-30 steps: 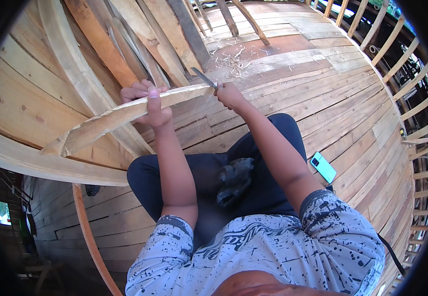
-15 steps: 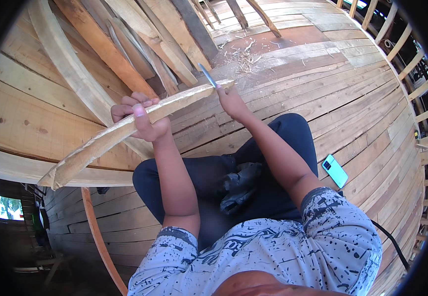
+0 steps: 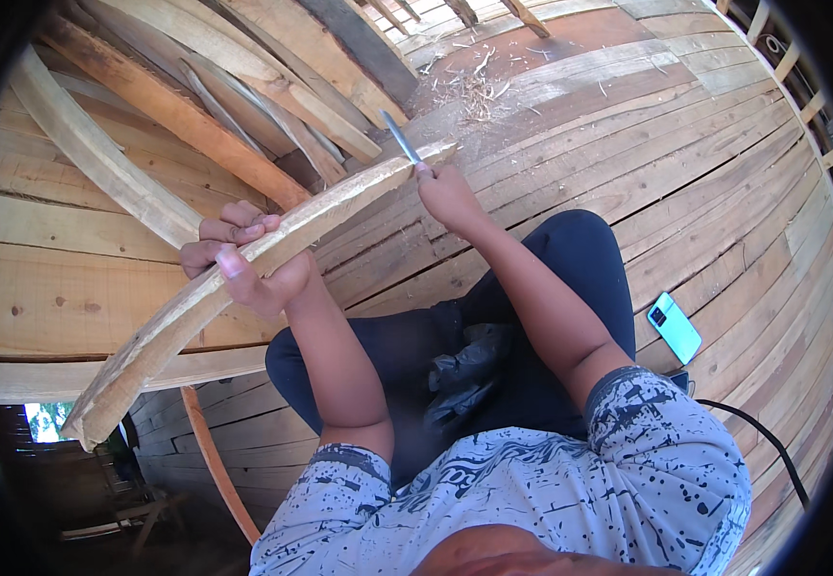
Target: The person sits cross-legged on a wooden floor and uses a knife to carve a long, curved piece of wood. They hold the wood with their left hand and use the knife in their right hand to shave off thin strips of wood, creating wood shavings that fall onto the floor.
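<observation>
Nine-o'clock left grip (image 3: 270, 288) is pinching a curved pale-wood strip (image 3: 325, 216); right grip (image 3: 450, 200), clenching a slim grey-metal knife (image 3: 399, 136), should be shaving shallowly.

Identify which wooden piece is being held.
The long curved strip clasped in the left hand; the orange plank and other timbers beyond it are not held.

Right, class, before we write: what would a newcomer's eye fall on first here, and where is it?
Probably the long, curved piece of wood slanting from lower left to upper middle, gripped by the left hand, with a knife in the right hand near its upper end. Next might come the bright turquoise phone on the plank floor at right, then the pale shavings scattered at top middle.
</observation>
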`<state>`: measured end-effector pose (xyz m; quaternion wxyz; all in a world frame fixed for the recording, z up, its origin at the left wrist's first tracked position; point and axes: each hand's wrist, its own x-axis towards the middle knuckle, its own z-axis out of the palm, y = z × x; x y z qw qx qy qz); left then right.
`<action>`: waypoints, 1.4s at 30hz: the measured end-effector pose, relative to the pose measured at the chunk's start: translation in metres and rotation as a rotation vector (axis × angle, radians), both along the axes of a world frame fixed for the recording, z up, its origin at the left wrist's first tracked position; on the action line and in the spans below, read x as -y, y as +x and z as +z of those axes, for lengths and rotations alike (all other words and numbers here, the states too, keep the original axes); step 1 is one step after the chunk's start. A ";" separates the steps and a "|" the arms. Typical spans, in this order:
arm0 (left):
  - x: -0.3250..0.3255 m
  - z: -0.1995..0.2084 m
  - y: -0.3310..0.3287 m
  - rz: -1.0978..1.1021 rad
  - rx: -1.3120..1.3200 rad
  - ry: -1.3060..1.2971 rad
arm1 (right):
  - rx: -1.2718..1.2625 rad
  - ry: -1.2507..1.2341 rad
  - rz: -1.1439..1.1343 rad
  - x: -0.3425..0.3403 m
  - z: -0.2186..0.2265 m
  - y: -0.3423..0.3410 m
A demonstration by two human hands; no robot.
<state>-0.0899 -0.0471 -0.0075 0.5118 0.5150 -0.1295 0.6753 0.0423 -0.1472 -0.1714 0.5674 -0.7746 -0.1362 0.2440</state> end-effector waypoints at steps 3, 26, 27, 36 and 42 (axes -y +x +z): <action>0.005 -0.001 0.006 0.003 -0.011 -0.013 | -0.035 0.009 -0.031 0.007 -0.008 0.016; -0.013 -0.001 0.003 0.099 0.010 -0.005 | -0.041 0.023 -0.011 -0.006 -0.007 0.009; -0.010 -0.002 -0.001 0.116 0.009 -0.017 | -0.033 0.003 0.016 -0.005 -0.005 0.008; -0.015 -0.001 0.007 0.055 0.035 -0.013 | 0.076 0.026 0.048 -0.006 0.000 0.008; -0.008 -0.001 0.005 0.060 0.039 -0.022 | 0.108 0.027 0.045 -0.007 0.007 -0.012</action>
